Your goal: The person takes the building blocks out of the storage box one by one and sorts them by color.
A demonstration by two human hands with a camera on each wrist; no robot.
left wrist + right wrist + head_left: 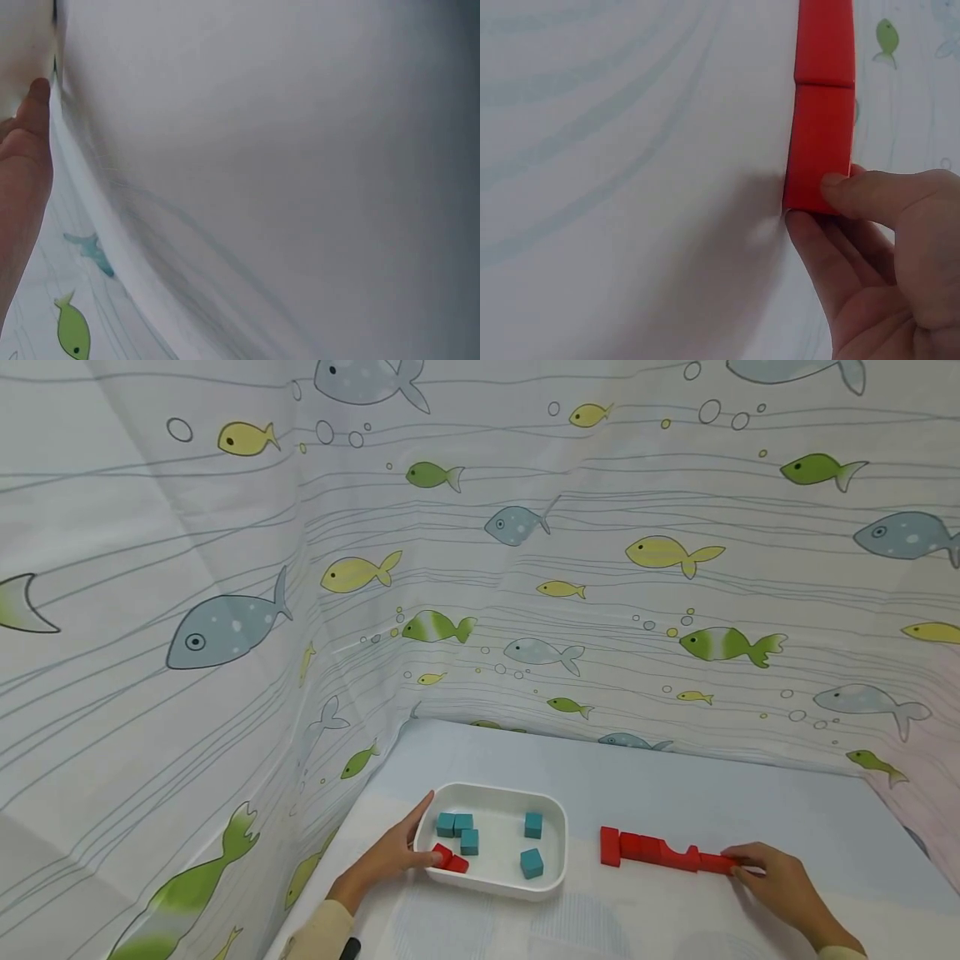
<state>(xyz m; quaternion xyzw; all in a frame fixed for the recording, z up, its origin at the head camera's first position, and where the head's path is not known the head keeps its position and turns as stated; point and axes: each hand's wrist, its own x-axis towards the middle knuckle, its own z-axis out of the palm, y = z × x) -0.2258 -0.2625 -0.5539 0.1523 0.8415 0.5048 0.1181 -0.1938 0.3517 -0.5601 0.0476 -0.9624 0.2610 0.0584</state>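
A white tray [558, 827] stands on the table, with several teal blocks [532, 863] and a couple of red blocks [457, 864] inside. My left hand [393, 852] holds its left end, the thumb over the rim beside the red blocks and the fingers along the outer wall. To the right of the tray lies a row of red blocks [641, 847], with a crosswise one at its left end and one with a curved notch. My right hand [772, 878] pinches the rectangular red block [819, 146] at the row's right end, thumb on top and fingers at its end.
The pale table [675, 777] is bounded at the back and left by a white curtain [480, 560] printed with fish. Tabletop lies between the tray and the red row. In the left wrist view, white cloth [262, 150] fills most of the picture.
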